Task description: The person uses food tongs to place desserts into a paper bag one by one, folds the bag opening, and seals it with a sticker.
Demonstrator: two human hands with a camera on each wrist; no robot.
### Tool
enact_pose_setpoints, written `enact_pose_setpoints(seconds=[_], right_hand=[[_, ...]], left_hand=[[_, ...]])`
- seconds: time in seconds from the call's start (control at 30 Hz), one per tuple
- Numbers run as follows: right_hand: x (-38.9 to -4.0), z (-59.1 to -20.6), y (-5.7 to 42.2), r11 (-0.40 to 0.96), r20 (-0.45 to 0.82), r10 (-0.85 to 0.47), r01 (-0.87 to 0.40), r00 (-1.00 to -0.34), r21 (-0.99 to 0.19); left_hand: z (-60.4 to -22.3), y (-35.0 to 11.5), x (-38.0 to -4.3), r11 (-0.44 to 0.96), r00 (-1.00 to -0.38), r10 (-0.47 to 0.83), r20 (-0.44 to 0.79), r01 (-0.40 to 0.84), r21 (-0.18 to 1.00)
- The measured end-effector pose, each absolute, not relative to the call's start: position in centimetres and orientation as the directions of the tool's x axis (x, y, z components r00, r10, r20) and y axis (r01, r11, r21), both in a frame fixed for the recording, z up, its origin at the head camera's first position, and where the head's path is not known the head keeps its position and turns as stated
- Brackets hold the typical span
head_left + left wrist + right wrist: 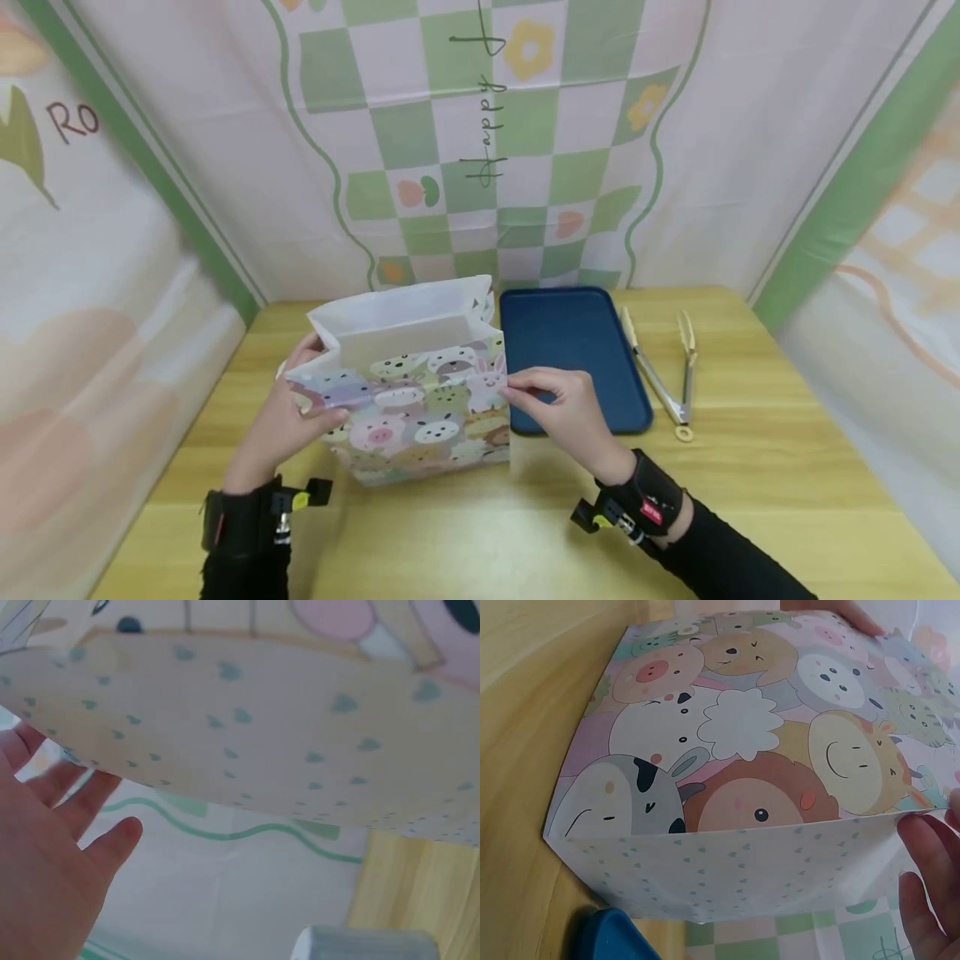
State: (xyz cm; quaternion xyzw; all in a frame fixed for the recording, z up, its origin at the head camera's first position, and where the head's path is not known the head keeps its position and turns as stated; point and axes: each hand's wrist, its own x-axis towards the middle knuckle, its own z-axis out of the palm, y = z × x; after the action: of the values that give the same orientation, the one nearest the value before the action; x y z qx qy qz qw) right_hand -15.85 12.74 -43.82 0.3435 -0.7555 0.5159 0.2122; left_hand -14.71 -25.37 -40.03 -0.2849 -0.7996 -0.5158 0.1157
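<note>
A paper bag (420,408) printed with cartoon animal faces stands on the table with its white-lined mouth spread apart at the top. At the bag's left side, my left hand (292,408) holds it, thumb across the front and fingers behind the side panel. My right hand (562,408) pinches the bag's right front edge between thumb and index finger. The right wrist view shows the bag (742,742) from its side, with a heart-dotted side panel near the right hand's fingers (922,847). In the left wrist view, the left hand (52,840) lies along the dotted panel.
Behind the right hand lies a dark blue tray (566,333). To its right are metal tongs (682,392) with cream tips, their arms spread. The wooden table (765,467) is bordered at the back and sides by printed curtains (420,167).
</note>
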Motion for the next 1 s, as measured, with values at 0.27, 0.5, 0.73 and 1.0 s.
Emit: enact_pose_setpoints(seconds=[0.27,0.5,0.73,1.0], right_hand=[[-15.5,-43.4,13.3,0.241,0.685,-0.307,-0.75,-0.661,-0.616],[-16.6,-40.5,12.9,0.204,0.584,-0.328,-0.659,-0.743,-0.724],[-19.1,-38.5,12.4,0.119,0.351,-0.491,-0.461,-0.797,-0.879],[-19.9,-38.2,11.7,0.204,0.268,-0.48,-0.403,-0.835,-0.892]], left_hand=[[-40.2,-25.6,-16.1,0.205,-0.852,0.358,0.382,0.471,0.858],[-40.4,-25.9,-16.4,0.135,-0.826,0.359,0.434,0.507,0.851],[-40.6,-26.2,-16.3,0.016,-0.828,0.359,0.43,0.466,0.884],[-40.2,-25.9,-15.8,0.117,-0.919,0.269,0.289,0.329,0.937]])
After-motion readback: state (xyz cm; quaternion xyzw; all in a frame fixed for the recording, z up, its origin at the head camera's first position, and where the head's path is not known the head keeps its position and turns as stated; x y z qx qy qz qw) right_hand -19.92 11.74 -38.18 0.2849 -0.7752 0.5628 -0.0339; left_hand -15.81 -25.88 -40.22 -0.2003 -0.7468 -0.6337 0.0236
